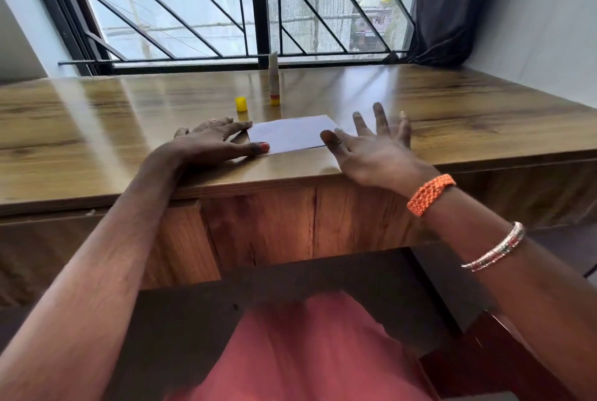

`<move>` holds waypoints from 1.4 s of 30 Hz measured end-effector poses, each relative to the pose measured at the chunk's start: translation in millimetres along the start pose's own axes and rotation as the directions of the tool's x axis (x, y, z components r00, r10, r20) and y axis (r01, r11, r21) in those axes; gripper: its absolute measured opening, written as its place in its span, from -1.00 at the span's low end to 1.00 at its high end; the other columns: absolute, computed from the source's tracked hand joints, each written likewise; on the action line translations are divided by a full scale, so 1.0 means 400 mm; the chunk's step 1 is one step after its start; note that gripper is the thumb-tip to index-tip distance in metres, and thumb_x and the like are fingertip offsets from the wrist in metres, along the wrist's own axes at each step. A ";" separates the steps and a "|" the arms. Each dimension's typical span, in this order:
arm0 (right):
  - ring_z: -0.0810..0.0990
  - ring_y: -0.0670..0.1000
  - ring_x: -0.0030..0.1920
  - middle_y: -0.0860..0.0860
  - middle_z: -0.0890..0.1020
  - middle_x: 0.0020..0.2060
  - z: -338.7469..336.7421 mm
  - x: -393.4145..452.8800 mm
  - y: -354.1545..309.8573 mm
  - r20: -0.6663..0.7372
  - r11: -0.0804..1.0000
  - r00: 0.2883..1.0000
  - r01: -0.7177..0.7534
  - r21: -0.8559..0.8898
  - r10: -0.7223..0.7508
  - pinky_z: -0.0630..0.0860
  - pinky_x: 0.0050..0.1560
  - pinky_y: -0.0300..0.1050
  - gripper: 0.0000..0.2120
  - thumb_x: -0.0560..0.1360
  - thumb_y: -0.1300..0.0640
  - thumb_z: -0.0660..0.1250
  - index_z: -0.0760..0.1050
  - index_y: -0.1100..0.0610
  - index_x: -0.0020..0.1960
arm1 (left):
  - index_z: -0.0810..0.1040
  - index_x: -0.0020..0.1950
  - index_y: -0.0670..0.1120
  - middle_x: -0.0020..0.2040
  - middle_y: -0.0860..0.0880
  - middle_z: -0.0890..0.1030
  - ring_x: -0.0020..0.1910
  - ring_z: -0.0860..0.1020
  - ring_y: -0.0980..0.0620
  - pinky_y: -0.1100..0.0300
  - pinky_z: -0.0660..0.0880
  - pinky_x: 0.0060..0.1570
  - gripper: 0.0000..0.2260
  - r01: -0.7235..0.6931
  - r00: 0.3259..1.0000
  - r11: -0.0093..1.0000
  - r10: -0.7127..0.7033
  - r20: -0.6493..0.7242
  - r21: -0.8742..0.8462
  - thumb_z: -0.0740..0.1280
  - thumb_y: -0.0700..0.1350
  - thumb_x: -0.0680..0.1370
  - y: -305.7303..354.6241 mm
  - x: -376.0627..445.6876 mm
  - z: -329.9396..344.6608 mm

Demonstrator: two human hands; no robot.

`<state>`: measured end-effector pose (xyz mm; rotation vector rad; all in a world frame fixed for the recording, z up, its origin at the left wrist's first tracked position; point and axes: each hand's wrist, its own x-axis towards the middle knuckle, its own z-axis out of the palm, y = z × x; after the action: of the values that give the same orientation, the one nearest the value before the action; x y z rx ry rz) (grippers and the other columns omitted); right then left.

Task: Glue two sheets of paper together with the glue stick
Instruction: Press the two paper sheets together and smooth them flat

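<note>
White paper sheets (290, 134) lie stacked flat on the wooden table (452, 116) near its front edge. My left hand (213, 142) rests flat on the table with its thumb and fingers touching the paper's left edge. My right hand (371, 145) hovers with spread fingers at the paper's right edge, its thumb over the corner. Behind the paper the uncapped glue stick (274, 82) stands upright. Its yellow cap (241, 104) stands on the table to the left of it.
A barred window (226, 6) runs along the table's far edge. A dark curtain (452, 3) hangs at the back right. The table's front edge (290, 182) lies just below my hands, with my lap under it.
</note>
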<state>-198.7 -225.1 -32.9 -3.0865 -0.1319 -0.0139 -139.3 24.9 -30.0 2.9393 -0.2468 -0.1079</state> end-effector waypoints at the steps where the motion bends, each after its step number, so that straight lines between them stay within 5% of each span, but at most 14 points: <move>1: -0.44 0.08 0.48 -0.01 -0.18 0.55 -0.002 -0.002 -0.021 0.020 0.997 0.997 0.072 0.036 -0.073 -0.48 0.36 0.25 -0.37 0.51 -0.34 -0.34 -0.03 -0.19 0.52 | 0.03 0.47 0.31 0.56 0.09 0.01 0.54 -0.03 0.07 -0.19 -0.09 0.43 -0.01 0.000 1.000 1.000 0.000 0.004 0.002 -0.08 0.60 0.06 0.000 0.000 0.001; 6: -0.40 0.01 0.50 -0.06 -0.18 0.55 -0.025 0.026 -0.104 0.150 0.931 0.920 0.346 0.118 -0.361 -0.41 0.44 0.19 -0.42 0.51 -0.34 -0.32 -0.02 -0.26 0.49 | -0.18 0.49 0.26 0.57 0.06 0.02 0.54 0.00 0.05 -0.15 -0.08 0.45 0.05 0.010 1.000 1.000 -0.010 -0.018 -0.027 -0.06 0.58 0.04 -0.001 0.001 0.002; 14: -0.37 0.03 0.51 -0.08 -0.17 0.55 -0.041 0.126 -0.125 0.241 0.910 0.878 0.410 0.064 -0.413 -0.38 0.44 0.19 -0.41 0.51 -0.32 -0.35 -0.07 -0.26 0.51 | -0.40 0.45 0.22 0.56 0.08 0.08 0.53 0.05 0.04 -0.12 -0.08 0.44 0.04 0.022 0.999 0.998 -0.025 -0.043 -0.061 0.02 0.56 0.13 -0.008 0.014 0.008; 19: -0.40 0.09 0.50 -0.07 -0.21 0.54 -0.037 0.199 -0.167 0.271 0.939 0.902 0.343 0.021 -0.336 -0.31 0.46 0.29 -0.30 0.44 -0.42 -0.35 -0.12 -0.21 0.53 | -0.43 0.44 0.21 0.56 0.10 0.05 0.54 0.00 0.07 -0.12 -0.09 0.46 0.06 0.020 0.999 0.998 -0.022 -0.037 -0.058 0.04 0.57 0.12 -0.011 0.017 0.009; 24: -0.39 0.16 0.50 0.02 -0.25 0.54 -0.039 0.212 -0.184 0.268 0.953 0.917 0.304 0.003 -0.294 -0.28 0.45 0.31 -0.43 0.50 -0.36 -0.34 -0.16 -0.31 0.49 | -0.41 0.45 0.21 0.56 0.09 0.05 0.54 0.00 0.07 -0.12 -0.08 0.45 0.11 0.019 0.999 0.999 -0.021 -0.037 -0.042 -0.04 0.59 0.03 -0.007 0.015 0.009; 29: -0.36 0.15 0.51 0.01 -0.24 0.54 -0.031 0.221 -0.180 0.235 0.955 0.929 0.295 -0.012 -0.284 -0.28 0.45 0.31 -0.43 0.49 -0.38 -0.33 -0.16 -0.33 0.48 | -0.36 0.46 0.24 0.56 0.04 0.04 0.54 -0.01 0.06 -0.12 -0.08 0.44 0.02 0.038 0.998 0.999 -0.039 -0.044 -0.021 0.00 0.59 0.14 -0.010 0.019 0.012; 42: -0.31 0.14 0.52 -0.01 -0.21 0.55 -0.023 0.210 -0.033 0.185 0.994 0.977 0.107 0.025 -0.110 -0.31 0.45 0.27 -0.38 0.45 -0.45 -0.27 -0.16 -0.34 0.48 | -0.11 0.53 0.15 0.56 0.14 -0.05 0.54 -0.07 0.12 -0.13 -0.12 0.45 0.04 0.055 0.998 0.998 -0.056 0.018 0.017 -0.04 0.61 0.14 -0.006 0.010 0.006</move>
<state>-116.1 -205.3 -22.2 -3.0558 -0.3065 0.2709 -135.3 26.1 -32.9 2.9636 -0.1697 -0.1410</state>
